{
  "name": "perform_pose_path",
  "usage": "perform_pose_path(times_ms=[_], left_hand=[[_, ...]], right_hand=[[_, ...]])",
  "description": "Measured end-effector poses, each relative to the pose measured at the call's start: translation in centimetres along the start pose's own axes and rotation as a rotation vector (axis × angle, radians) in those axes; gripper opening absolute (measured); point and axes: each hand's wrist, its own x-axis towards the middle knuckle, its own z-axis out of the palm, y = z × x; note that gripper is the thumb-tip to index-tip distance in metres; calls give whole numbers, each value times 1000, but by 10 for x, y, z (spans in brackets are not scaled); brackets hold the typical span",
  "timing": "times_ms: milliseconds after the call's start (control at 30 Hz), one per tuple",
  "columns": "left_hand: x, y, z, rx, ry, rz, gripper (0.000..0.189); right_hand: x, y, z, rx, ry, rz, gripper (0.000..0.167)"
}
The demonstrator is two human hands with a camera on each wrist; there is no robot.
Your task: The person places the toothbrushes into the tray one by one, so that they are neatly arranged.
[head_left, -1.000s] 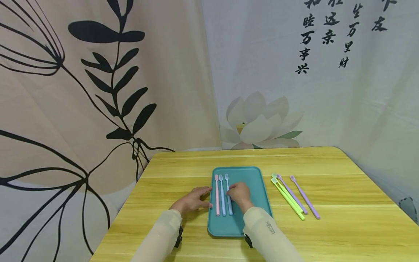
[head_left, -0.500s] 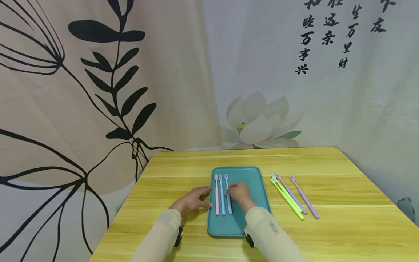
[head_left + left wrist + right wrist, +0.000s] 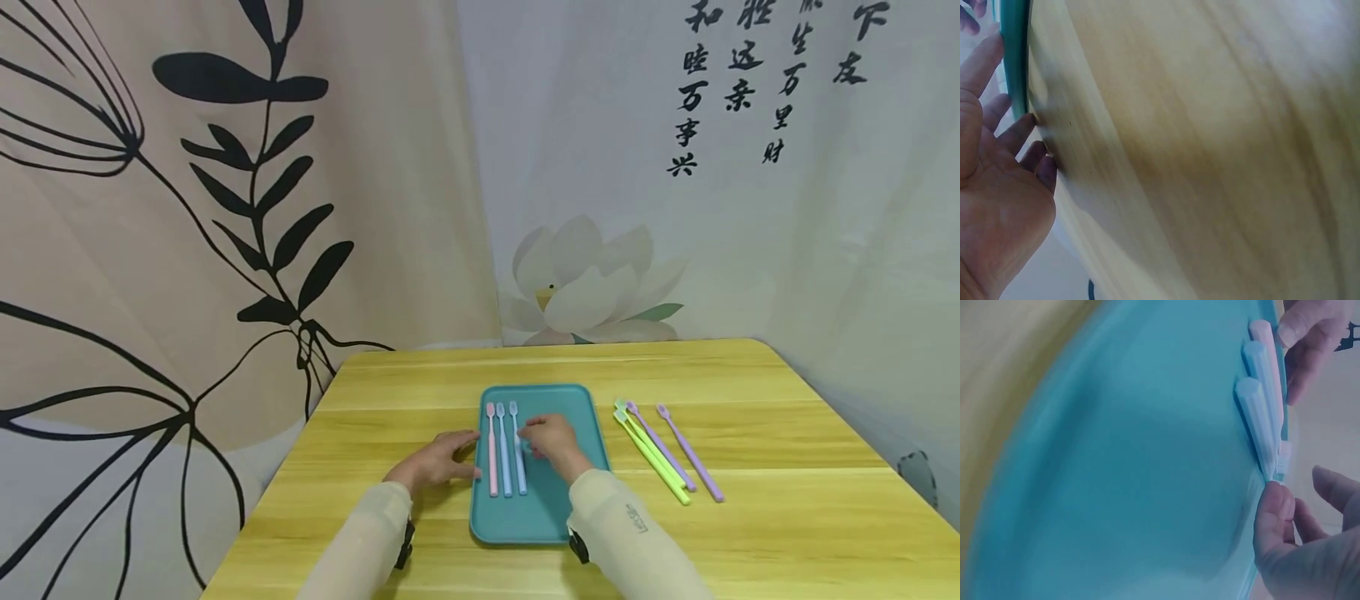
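Observation:
Three toothbrushes lie side by side on a teal tray (image 3: 555, 508): a pink one (image 3: 492, 467) at the left, a blue one (image 3: 505, 467) beside it, and another blue one (image 3: 521, 475) nearest my right hand. My right hand (image 3: 553, 440) is over the tray, its fingertips at the upper handle of that last blue toothbrush. In the right wrist view its fingers (image 3: 1266, 519) are loosely bent and spread, not closed round the handle. My left hand (image 3: 435, 460) rests at the tray's left edge, its relaxed fingers (image 3: 982, 62) against the rim.
To the right of the tray, two green toothbrushes (image 3: 660, 467) and two purple toothbrushes (image 3: 693, 457) lie slanted on the wooden table (image 3: 787, 533). Behind the table hangs a printed curtain (image 3: 405, 167).
The right hand's fingers have loosened from the nearest blue toothbrush and shifted slightly right of it. The left hand stays at the tray edge. The head view has shifted a little.

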Motion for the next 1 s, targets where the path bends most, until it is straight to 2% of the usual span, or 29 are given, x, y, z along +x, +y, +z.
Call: perform_pose_path(times_ms=[367,667,1000], left_hand=[[2,-3,0,3,1,19,74],[3,-3,1,23,-2,48,75],[3,-3,1,16,-2,46,75]], right_hand=[[2,3,-19,-4,6,-83,39],[5,-1,-49,-39,52,-70,39],[5,-8,-73,21,18,-49,39]])
